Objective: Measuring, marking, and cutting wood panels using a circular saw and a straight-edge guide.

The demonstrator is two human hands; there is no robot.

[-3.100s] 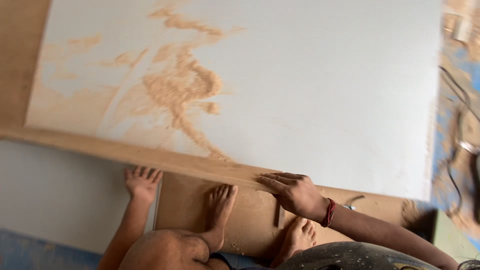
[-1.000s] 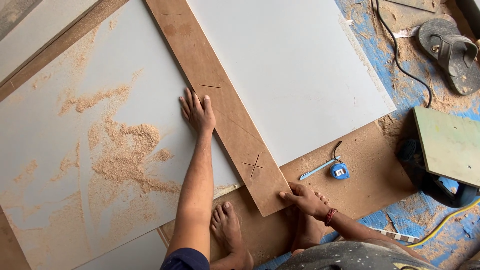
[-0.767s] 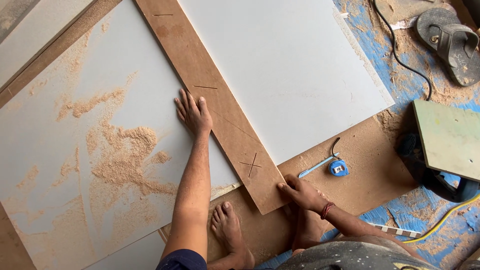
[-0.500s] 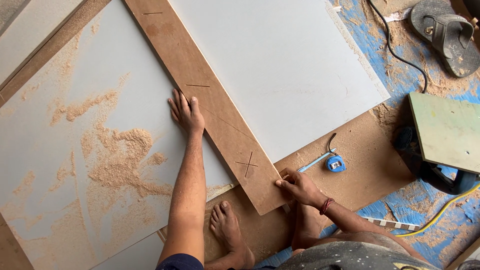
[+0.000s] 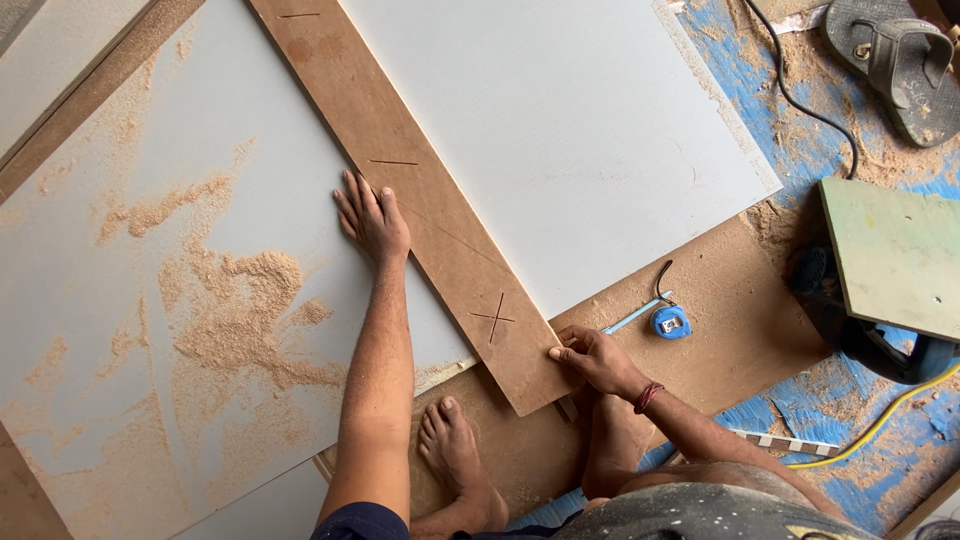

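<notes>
Head view, vs. half a sec ago: little has changed. The left hand (image 5: 372, 218) stays flat, fingers spread, palm down on the pale grey laminate sheet (image 5: 200, 300), its thumb side just touching the edge of the long brown wooden plank (image 5: 430, 210). The right hand (image 5: 592, 358) is still at the plank's near end, w/ fingers curled on the corner edge; the grip looks closed on the board's edge, tho the fingertips are partly hidden, so I can't be fully sure. The plank seems to sit about where it did, only the framing drifted a bit.

Plank: flat, lying diagonally from top left to lower right across the grey sheets, resting over the seam between the sawdust-strewn sheet and the cleaner white rectangular panel (image 5: 560, 140). Surface is rough brown board w/ a pencilled X (image 5: 493, 317) near the near end and short pencil ticks further up.

Near the right hand: small blue tape measure (image 5: 670, 321) on the brown underboard. A bare foot (image 5: 455, 455) rests just below the plank's end.
</notes>
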